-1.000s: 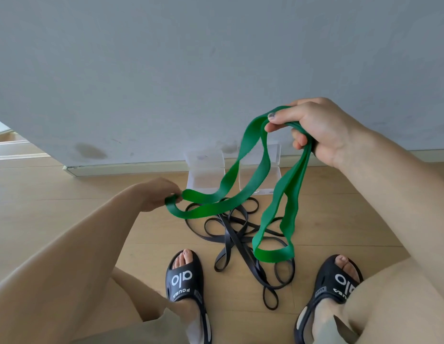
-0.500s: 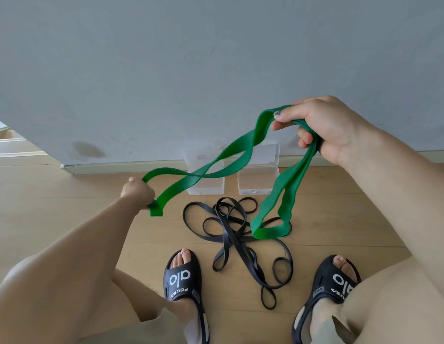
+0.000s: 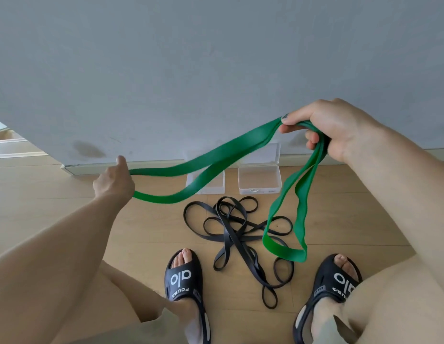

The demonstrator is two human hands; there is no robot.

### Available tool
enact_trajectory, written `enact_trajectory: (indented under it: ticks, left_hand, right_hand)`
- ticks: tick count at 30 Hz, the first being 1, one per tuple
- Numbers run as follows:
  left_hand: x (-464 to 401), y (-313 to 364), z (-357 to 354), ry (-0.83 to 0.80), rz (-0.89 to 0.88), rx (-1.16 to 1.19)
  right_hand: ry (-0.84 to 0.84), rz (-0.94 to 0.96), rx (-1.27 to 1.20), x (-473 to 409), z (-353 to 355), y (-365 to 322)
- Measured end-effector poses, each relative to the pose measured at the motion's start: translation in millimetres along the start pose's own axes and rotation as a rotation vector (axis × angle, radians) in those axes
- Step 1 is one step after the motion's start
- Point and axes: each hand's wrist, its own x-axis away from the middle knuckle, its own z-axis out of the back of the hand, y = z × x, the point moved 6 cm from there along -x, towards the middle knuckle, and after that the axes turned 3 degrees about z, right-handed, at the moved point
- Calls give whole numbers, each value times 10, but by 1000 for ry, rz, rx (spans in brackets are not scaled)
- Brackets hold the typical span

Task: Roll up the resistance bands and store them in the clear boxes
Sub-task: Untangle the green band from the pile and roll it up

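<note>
Nearest: two black slides, the left slide [image 3: 185, 281] and the right slide [image 3: 332, 289], are resting flat on the wooden floor [image 3: 42, 202], toes showing.

Between and just beyond them: a tangle of black bands [image 3: 237, 234] is lying loose on the floor, unrolled, loops crossing one another.

Above the tangle: a green band [image 3: 216, 157] is hanging in the air between both hands. The left hand [image 3: 114, 184] is holding one end, its grip closed round the looped end, index finger sticking up. The right hand [image 3: 332, 130] is holding the band higher up, grip clamped on it, thumb and fingers curled round bunched strands. From there a long loop is drooping down over the right side of the black tangle; whether it is touching the floor, I cannot tell.

Farther: two clear boxes, the left box [image 3: 211, 184] and the right box [image 3: 259, 178], are sitting side by side on the floor, lids open against the grey wall [image 3: 216, 58].
</note>
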Motion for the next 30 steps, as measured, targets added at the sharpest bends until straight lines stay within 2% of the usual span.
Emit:
enact_trajectory:
  ticks: [3,5,7,10,12,16,19,21,25,30]
  left_hand:
    - [-33,17,-198,-148,-21,30]
    - [35,80,-382,-389,-79,82]
    - [131,161,-524,-600,-150,5]
    - [333,425,-536,-702,-331,-131]
    - [502,735,-384,-728,-430,43]
    - [934,1427,245,-647,-719,548]
    - [1310,1749,720,-593,-973,744]
    - [1434,1834,898,-557,-1032,821]
    - [1408,1858,944,-482,-983,815]
    - [1363,1875,903,-349,-1060,612]
  right_hand:
    - [-43,-5,38,2,-47,3]
    - [-92,-8,71,1,-76,1]
    - [-163,-2,114,14,-132,9]
    - [-289,5,171,67,-277,26]
    - [-367,12,224,114,-385,36]
    - [-505,56,305,202,-539,27]
    - [-527,111,320,203,-581,-15]
    - [-495,146,310,180,-578,-25]
    - [-451,205,262,173,-569,-50]
    - [-418,223,189,144,-507,-79]
